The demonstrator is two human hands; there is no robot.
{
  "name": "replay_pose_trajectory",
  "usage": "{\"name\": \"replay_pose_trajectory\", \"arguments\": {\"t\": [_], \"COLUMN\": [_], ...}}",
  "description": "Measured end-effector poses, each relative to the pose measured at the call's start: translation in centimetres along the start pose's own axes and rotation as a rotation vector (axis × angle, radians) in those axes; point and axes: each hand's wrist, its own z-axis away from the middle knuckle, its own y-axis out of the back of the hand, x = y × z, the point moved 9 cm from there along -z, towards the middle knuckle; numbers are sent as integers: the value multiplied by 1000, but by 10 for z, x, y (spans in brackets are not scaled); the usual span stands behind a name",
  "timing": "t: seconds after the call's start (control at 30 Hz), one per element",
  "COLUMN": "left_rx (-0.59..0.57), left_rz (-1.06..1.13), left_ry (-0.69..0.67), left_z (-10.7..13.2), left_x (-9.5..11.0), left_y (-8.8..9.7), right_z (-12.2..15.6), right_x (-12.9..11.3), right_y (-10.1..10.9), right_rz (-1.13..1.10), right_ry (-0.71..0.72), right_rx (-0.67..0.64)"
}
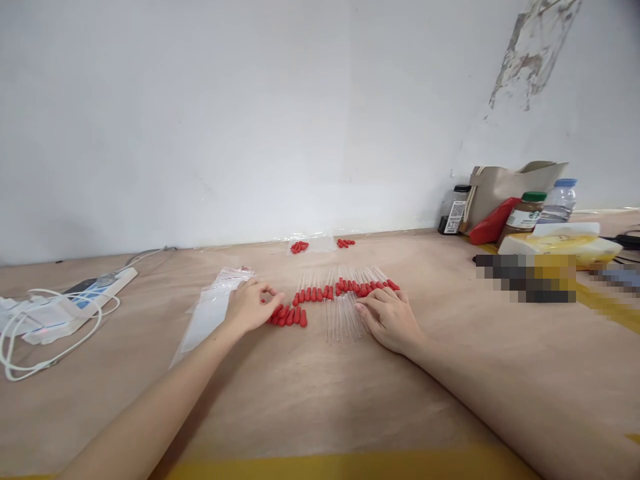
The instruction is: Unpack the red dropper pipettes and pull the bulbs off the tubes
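My left hand (253, 303) is at the left end of a loose group of red rubber bulbs (296, 317), its thumb and forefinger curled together on a bulb that they mostly hide. My right hand (393, 323) rests at a spread of thin clear tubes (340, 321), fingertips pinched at the upper end of one tube. Just beyond both hands lies a row of droppers (314, 293), red bulbs toward me and clear stems pointing at the wall. The row's right end reaches my right hand's knuckles.
Clear plastic bags (213, 310) lie left, beside a power strip (80, 307) with white cables. More red bulbs (299, 247) sit on a bag near the wall. A tissue pack (565, 248), a green-lidded jar (523, 217), a water bottle (560, 200) and a beige bag (505, 190) stand right.
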Motion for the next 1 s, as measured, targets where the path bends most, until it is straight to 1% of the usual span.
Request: {"name": "replay_pose_trajectory", "arguments": {"t": [0.07,0.17,0.27,0.33,0.37,0.43,0.53,0.6,0.67,0.73,0.8,0.87,0.93,1.0], "left_rx": [-172,-360,-494,-525,-516,-463,-337,-253,-177,-69,84,144,178,195], "left_rz": [-51,-37,-1,10,9,-8,-52,-69,-62,-22,39,63,89,124], "left_ry": [36,87,128,141,140,131,116,101,55,-77,-316,-485,-566,-604], "left_z": [-9,-19,-23,-26,-28,-32,-32,-26,-13,5,30,55,72,81], "left_x": [14,24,23,21,21,20,18,17,20,31,52,68,78,86], "left_y": [-18,-43,-65,-71,-71,-62,-40,-26,-16,-10,-3,-7,-12,-15], "right_z": [0,0,1,1,0,0,0,1,1,1,2,4,5,8], "right_x": [4,9,10,11,11,11,11,12,12,9,2,-10,-24,-37], "right_y": [1,3,5,5,5,5,5,5,6,10,15,18,17,13], "right_rz": [-20,-34,-37,-40,-42,-45,-53,-59,-66,-81,-101,-114,-109,-90], "right_ry": [-29,-61,-67,-74,-77,-77,-75,-70,-53,-13,49,129,215,294], "right_rx": [0,15,33,31,28,26,31,41,73,120,167,166,121,67]}}
